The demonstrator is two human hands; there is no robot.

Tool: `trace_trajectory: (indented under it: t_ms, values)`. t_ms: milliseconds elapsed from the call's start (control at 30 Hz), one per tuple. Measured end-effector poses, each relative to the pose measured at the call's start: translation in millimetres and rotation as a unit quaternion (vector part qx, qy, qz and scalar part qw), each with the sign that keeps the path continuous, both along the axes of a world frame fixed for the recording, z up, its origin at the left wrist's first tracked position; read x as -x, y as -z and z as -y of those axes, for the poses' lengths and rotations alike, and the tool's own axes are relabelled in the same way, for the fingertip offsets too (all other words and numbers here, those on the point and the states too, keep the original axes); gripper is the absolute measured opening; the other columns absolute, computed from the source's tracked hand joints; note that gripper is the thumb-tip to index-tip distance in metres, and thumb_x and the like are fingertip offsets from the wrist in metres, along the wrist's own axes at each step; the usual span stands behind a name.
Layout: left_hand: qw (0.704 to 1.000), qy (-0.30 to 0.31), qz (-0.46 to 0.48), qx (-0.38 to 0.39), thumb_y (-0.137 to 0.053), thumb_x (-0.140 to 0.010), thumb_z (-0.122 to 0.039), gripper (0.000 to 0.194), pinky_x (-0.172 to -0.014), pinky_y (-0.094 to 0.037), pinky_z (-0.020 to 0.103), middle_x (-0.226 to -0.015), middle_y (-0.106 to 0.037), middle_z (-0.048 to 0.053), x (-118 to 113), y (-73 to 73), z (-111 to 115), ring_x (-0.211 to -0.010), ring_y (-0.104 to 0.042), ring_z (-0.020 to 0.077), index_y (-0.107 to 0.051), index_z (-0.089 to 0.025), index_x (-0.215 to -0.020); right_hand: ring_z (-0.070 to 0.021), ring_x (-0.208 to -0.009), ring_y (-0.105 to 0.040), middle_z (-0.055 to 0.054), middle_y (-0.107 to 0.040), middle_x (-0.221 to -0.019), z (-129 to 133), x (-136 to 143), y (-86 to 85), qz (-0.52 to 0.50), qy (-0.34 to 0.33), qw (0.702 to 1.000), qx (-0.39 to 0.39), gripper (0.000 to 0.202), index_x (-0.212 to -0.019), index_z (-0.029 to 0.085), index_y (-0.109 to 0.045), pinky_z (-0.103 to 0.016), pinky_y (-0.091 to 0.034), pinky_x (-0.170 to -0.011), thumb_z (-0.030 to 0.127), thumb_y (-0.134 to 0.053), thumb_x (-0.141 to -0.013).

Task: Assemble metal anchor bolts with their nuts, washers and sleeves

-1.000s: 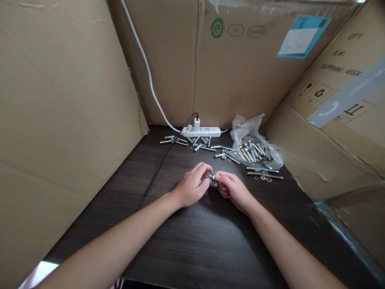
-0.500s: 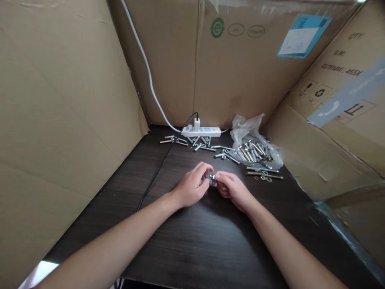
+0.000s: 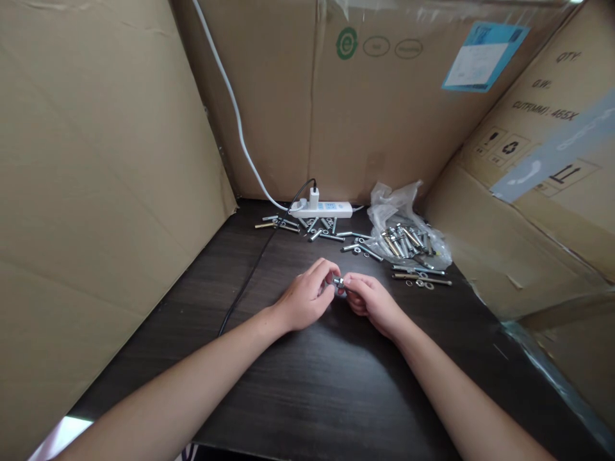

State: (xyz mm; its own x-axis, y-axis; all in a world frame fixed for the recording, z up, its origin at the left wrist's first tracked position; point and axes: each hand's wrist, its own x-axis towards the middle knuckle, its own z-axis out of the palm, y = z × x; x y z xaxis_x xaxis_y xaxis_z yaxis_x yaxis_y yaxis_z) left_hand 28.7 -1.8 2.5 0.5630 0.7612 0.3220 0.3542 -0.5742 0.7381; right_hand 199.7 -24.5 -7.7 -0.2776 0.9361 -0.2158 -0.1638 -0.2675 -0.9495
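Over the middle of the dark table, a small silver bolt with a nut sits between my two hands. My right hand is closed, its thumb and forefinger pinching one end of the bolt. From the other side, the curled fingers of my left hand close round the bolt's threaded end. Their exact contact is partly hidden by the fingers. Beyond my hands lie loose bolts with several nuts and washers. To the right, long bolts lie beside a nut and washers.
A clear plastic bag with many bolts lies at the back right. Behind the loose hardware stands a white power strip. A black cable crosses the table on the left. Cardboard boxes wall in the left, back and right.
Almost nothing differs. The bolt and nut between my fingers look very slightly turned, while both hands keep their places.
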Motion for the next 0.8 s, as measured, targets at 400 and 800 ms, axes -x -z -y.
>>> trace_trajectory:
  t_ms: [400,800]
  values:
    - [0.999,0.021,-0.024,-0.025,-0.037,-0.094,-0.03,0.019,-0.072,-0.041,0.026,-0.091,-0.053,0.002,-1.2,-0.4,-1.8,-0.078,-0.052,0.0132,-0.053,-0.019,-0.096,-0.0031,-0.039,-0.018,0.009,-0.028,-0.047,0.2,-1.1,-1.3,-0.01,0.005,1.0,-0.001,0.027,-0.064,0.017,-0.047,-0.02,-0.008,-0.038,0.038,-0.057,-0.079]
    - [0.999,-0.005,-0.012,-0.044,-0.049,-0.082,-0.022,0.007,-0.063,-0.04,0.023,-0.083,-0.048,0.0,-0.6,-2.3,-0.1,-0.069,-0.047,0.0114,-0.05,-0.019,-0.088,-0.0042,-0.041,-0.015,0.01,-0.023,-0.049,0.0,-4.4,1.2,-0.019,-0.008,1.0,0.001,0.029,-0.066,0.018,-0.046,-0.02,-0.008,-0.04,0.041,-0.058,-0.079]
